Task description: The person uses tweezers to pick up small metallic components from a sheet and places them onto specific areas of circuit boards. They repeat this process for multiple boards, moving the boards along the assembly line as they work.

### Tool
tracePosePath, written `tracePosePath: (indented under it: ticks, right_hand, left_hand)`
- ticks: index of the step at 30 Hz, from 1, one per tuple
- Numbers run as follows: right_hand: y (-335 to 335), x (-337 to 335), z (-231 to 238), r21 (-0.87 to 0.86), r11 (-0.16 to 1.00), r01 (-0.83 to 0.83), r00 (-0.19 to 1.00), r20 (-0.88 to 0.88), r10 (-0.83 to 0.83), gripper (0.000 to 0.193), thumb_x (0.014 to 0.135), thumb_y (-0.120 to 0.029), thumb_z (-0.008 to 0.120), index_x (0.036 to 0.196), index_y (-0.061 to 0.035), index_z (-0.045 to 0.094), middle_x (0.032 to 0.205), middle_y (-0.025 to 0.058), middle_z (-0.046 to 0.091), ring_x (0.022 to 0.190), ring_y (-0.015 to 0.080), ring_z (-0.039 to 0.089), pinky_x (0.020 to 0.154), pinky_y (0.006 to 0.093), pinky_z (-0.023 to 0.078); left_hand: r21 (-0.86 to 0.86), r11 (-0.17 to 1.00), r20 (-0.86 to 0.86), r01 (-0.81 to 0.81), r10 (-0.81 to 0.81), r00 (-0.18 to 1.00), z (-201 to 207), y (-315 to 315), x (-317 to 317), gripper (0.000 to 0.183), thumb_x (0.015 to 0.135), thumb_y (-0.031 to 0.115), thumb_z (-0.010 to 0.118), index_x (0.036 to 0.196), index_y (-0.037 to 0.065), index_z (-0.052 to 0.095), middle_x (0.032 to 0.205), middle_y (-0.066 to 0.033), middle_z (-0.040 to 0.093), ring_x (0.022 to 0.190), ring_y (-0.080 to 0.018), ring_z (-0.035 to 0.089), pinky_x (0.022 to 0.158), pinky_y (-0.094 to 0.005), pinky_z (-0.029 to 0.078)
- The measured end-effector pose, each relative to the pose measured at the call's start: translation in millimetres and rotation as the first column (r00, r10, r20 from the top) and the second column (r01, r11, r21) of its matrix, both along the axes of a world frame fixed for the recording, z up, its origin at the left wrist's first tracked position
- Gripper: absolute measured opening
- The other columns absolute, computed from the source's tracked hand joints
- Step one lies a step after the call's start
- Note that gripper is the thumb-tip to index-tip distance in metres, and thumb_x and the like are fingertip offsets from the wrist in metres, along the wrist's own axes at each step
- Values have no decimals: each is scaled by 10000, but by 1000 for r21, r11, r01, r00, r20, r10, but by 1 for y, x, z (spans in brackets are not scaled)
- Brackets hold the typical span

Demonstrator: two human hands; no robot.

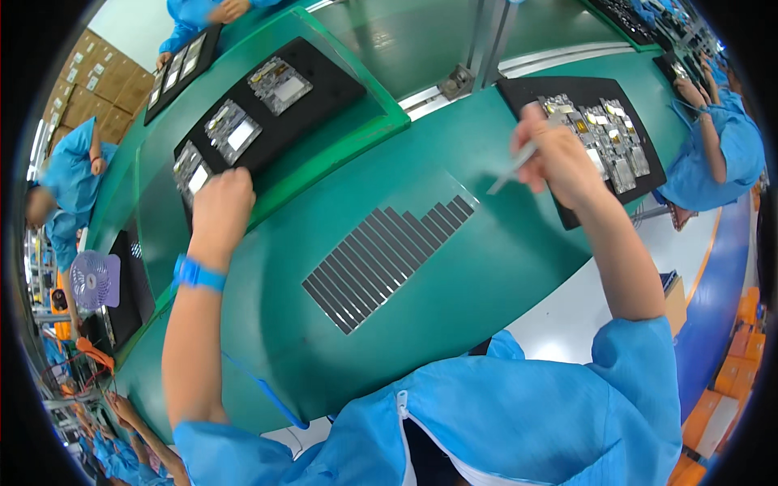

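Note:
My left hand [223,204], a blue band on its wrist, is closed at the near edge of a black foam tray [318,74]. Its fingers curl out of sight, touching or beside a circuit board [188,168] with a white block. Two more circuit boards, a middle one [232,132] and a far one [279,86], lie on that tray. In my right hand [559,154] a thin pale-grey strip [510,171] is pinched, pointing down and left above the table. Between my hands lies a clear sheet of dark adhesive-looking strips [377,261], its upper right part bare.
At the right, another black tray [572,217] carries several circuit boards [604,134]. A raised green frame [389,120] surrounds the left tray. A metal post [489,44] stands at the back. Co-workers in blue sit around the green table [519,259]; a purple fan [95,279] is at left.

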State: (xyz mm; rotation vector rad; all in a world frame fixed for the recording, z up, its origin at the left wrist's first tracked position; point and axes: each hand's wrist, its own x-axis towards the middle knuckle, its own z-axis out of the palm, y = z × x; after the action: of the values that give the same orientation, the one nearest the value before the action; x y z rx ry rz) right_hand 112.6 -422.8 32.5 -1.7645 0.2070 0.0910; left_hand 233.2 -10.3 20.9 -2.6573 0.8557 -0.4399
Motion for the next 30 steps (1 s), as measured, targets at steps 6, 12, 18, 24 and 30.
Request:
tracePosePath:
  ticks: [6,12,18,24,30]
  right_hand:
    - [19,5,-29,63,997,-35,998,-49,38,320,846,-340,688,832,-48,560,621,11,565,526,64,529,488,209,406]
    - [20,5,-39,86,996,-7,998,-61,12,303,845,-327,691,832,-64,540,622,11,570,518,63,526,482,195,390]
    - [22,1,-39,74,996,56,998,-45,-53,261,861,-267,682,864,-73,508,637,13,574,496,55,515,458,177,375]
    - [26,1,-38,98,995,20,999,-38,-16,265,862,-268,678,854,-52,525,649,26,594,530,68,547,491,190,413]
    - [24,-2,-42,212,976,55,998,-38,-47,243,866,-242,674,856,-57,517,653,40,603,512,80,553,485,187,420]
  left_hand:
    - [-56,981,-43,185,-187,981,24,5,-176,292,700,9,595,978,-82,603,878,-194,640,702,-292,626,599,-365,530]
    - [-115,982,-513,152,-190,837,38,-43,-224,338,703,137,676,978,-48,609,933,-153,616,784,-234,588,622,-308,490]
    - [-541,794,-289,278,-486,825,-6,-151,-164,549,753,302,691,1185,-3,547,1246,-240,484,1145,-327,467,959,-445,373]
    - [-609,760,-270,226,-466,843,-41,-178,-139,665,721,420,711,1204,-8,554,1256,-288,467,1104,-355,468,906,-436,368]
    - [-638,739,-294,214,-492,820,-39,-176,-138,713,686,444,734,1204,-12,555,1248,-294,466,1109,-366,457,902,-440,364]
